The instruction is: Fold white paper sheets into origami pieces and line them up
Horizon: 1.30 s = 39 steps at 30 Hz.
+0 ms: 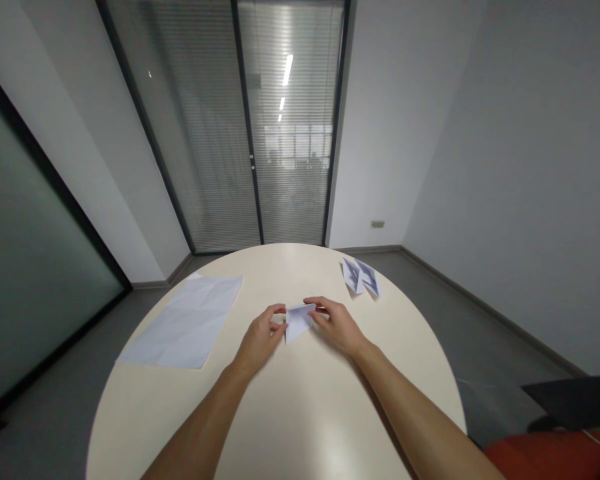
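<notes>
A small piece of folded white paper (pixel 298 324) is between my two hands, just above or on the middle of the table. My left hand (pixel 261 339) pinches its left edge between thumb and fingers. At its upper right corner, my right hand (pixel 337 325) grips it the same way. The paper has a straight top edge and a lower corner pointing down toward me. Whether it touches the tabletop I cannot tell.
The round cream table (pixel 290 413) carries large creased white sheets (pixel 190 323) at the left. Two folded paper pieces (pixel 360 277) lie near its far right edge. A red and black object (pixel 555 453) stands at the lower right, beside the table. A glass partition with blinds (pixel 290 187) is beyond.
</notes>
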Motion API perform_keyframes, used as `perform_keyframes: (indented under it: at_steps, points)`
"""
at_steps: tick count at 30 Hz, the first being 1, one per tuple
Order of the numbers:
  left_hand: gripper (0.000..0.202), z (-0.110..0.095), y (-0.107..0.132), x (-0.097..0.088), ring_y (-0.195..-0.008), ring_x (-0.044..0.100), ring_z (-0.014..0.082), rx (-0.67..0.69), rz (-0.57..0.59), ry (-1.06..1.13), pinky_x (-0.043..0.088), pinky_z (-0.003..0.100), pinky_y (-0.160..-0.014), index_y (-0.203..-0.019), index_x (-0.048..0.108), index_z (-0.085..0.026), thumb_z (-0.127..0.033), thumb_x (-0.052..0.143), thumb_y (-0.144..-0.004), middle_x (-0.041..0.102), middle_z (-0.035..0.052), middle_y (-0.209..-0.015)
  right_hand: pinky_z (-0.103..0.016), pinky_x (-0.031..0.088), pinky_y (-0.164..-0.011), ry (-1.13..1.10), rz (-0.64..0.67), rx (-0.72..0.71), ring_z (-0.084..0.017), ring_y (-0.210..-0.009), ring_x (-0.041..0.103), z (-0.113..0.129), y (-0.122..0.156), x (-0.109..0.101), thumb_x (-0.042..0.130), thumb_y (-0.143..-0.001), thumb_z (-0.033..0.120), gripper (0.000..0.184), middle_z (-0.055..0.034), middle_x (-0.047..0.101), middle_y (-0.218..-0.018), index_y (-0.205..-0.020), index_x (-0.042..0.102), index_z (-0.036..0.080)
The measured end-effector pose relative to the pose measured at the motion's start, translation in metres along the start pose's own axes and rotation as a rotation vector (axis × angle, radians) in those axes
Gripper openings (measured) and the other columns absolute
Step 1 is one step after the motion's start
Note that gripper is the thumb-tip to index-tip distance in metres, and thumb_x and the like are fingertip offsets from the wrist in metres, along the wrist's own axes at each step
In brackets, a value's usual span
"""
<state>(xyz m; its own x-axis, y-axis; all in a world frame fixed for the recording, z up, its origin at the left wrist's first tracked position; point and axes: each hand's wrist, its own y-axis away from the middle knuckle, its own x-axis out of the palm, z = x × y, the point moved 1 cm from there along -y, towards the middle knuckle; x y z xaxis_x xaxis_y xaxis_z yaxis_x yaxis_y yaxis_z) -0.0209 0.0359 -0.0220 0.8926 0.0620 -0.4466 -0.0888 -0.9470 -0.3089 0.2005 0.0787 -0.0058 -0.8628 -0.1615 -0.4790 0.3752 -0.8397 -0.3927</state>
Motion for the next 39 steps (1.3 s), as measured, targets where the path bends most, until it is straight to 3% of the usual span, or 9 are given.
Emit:
perform_keyframes:
  at_steps: [4, 7, 9, 13, 16, 20, 28, 35, 39]
  points:
    - [0.047, 0.003, 0.0, 0.0, -0.082, 0.072, 0.0147, 0.03, 0.002, -0.039, 0.057, 0.031, -0.084, -0.136, 0.052, -0.023, -0.021, 0.06, -0.089, 0.068, 0.0067, -0.121, -0.043, 0.053, -0.098, 0.091, -0.017, -0.017, -0.024, -0.108, 0.068, 0.008, 0.001, -0.004, 0.058, -0.096, 0.032, 0.03, -0.0072, 0.073, -0.121, -0.123, 0.068, 0.025]
    - [0.034, 0.003, 0.0, -0.002, -0.098, 0.069, 0.0185, 0.156, 0.014, -0.165, 0.054, 0.034, -0.093, -0.124, 0.063, -0.025, -0.021, 0.06, -0.091, 0.067, 0.005, -0.115, -0.042, 0.052, -0.099, 0.138, 0.005, -0.068, -0.023, -0.107, 0.068, 0.008, 0.0, -0.005, 0.056, -0.097, 0.028, 0.029, -0.0081, 0.074, -0.119, -0.121, 0.071, 0.025]
    - [0.026, 0.002, 0.0, -0.003, -0.104, 0.066, 0.0197, 0.213, 0.001, -0.231, 0.052, 0.034, -0.097, -0.114, 0.068, -0.025, -0.018, 0.057, -0.091, 0.067, 0.0045, -0.111, -0.041, 0.052, -0.099, 0.147, 0.048, -0.12, -0.023, -0.107, 0.068, 0.008, 0.0, -0.004, 0.054, -0.097, 0.024, 0.029, -0.0083, 0.075, -0.118, -0.12, 0.072, 0.024]
    - [0.032, 0.002, -0.001, -0.004, -0.104, 0.066, 0.0188, 0.245, -0.034, -0.288, 0.051, 0.033, -0.098, -0.101, 0.072, -0.024, -0.005, 0.051, -0.086, 0.068, 0.0038, -0.108, -0.037, 0.051, -0.098, 0.155, 0.178, -0.227, -0.022, -0.107, 0.068, 0.012, 0.001, -0.002, 0.059, -0.093, 0.02, 0.027, -0.0057, 0.077, -0.114, -0.114, 0.076, 0.025]
    - [0.021, 0.002, -0.003, -0.003, -0.102, 0.066, 0.0199, 0.235, -0.031, -0.317, 0.052, 0.035, -0.097, -0.095, 0.073, -0.023, -0.012, 0.056, -0.088, 0.07, 0.0041, -0.105, -0.034, 0.051, -0.095, 0.182, 0.284, -0.263, -0.022, -0.102, 0.069, 0.016, 0.002, -0.002, 0.069, -0.087, 0.021, 0.026, -0.0038, 0.078, -0.109, -0.111, 0.078, 0.025]
    - [0.014, 0.004, -0.004, -0.001, -0.101, 0.066, 0.0219, 0.2, -0.005, -0.36, 0.051, 0.039, -0.096, -0.085, 0.072, -0.022, -0.023, 0.06, -0.093, 0.072, 0.0051, -0.106, -0.03, 0.051, -0.087, 0.196, 0.361, -0.234, -0.021, -0.093, 0.069, 0.016, 0.003, -0.001, 0.07, -0.087, 0.026, 0.026, -0.0022, 0.079, -0.103, -0.111, 0.078, 0.025]
    - [0.008, 0.002, -0.001, 0.0, -0.101, 0.065, 0.0227, 0.215, 0.04, -0.366, 0.05, 0.041, -0.096, -0.089, 0.072, -0.023, -0.024, 0.064, -0.09, 0.073, 0.0051, -0.106, -0.033, 0.052, -0.081, 0.24, 0.296, -0.124, -0.022, -0.085, 0.067, 0.011, 0.003, 0.002, 0.071, -0.084, 0.026, 0.04, -0.0084, 0.075, -0.102, -0.124, 0.072, 0.021]
    - [0.013, -0.008, 0.002, -0.002, -0.106, 0.063, 0.0235, 0.308, 0.144, -0.375, 0.051, 0.041, -0.097, -0.096, 0.077, -0.026, -0.027, 0.065, -0.092, 0.071, 0.006, -0.109, -0.039, 0.05, -0.098, 0.269, 0.333, -0.228, -0.026, -0.11, 0.065, 0.016, 0.004, 0.002, 0.066, -0.087, 0.024, 0.036, -0.0079, 0.074, -0.117, -0.123, 0.07, 0.023]
    - [0.019, -0.009, 0.004, -0.002, -0.112, 0.062, 0.0227, 0.329, 0.173, -0.379, 0.05, 0.04, -0.102, -0.093, 0.079, -0.026, -0.028, 0.06, -0.095, 0.07, 0.0064, -0.113, -0.047, 0.039, -0.115, 0.326, 0.367, -0.247, -0.031, -0.134, 0.053, 0.011, 0.004, 0.004, 0.062, -0.091, 0.028, 0.046, -0.0115, 0.064, -0.139, -0.137, 0.062, 0.021]
